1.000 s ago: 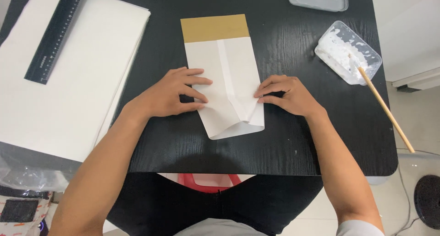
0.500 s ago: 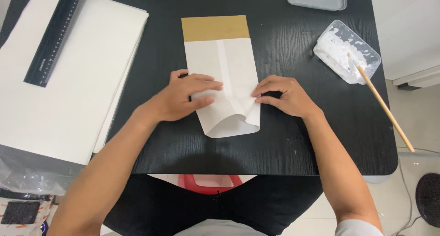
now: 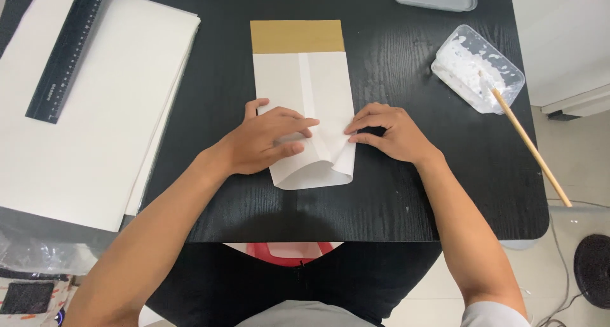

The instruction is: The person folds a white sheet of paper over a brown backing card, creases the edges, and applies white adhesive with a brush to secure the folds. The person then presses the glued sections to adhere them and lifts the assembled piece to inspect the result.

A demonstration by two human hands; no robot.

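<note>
Hands at work on a white paper bag (image 3: 304, 105) lying flat on a black bench (image 3: 394, 193), seen from above. The bag has a tan band at its far end and a seam down its middle; its near end curls up off the bench, partly opened.

The left hand (image 3: 267, 140) lies across the bag's near half, fingers (image 3: 298, 125) stretched flat and pointing toward the right hand, pressing the paper down rather than gripping it. The right hand (image 3: 387, 133) sits at the bag's right edge, fingers curled close together with the tips pinching or pushing in the paper's edge; whether the paper is truly held between them cannot be told.

The step in hand looks like folding and creasing the bag's near end. The next move would seem to call for steady downward pressure from the left fingers while the right fingers guide the raised corner flat.

Beyond the right fingers stands a clear tub of white paste (image 3: 476, 66) with a wooden stick (image 3: 530, 146) leaning in it. Well beyond the left fingers lies a stack of white sheets (image 3: 95, 124) with a black ruler (image 3: 67, 51) on top.
</note>
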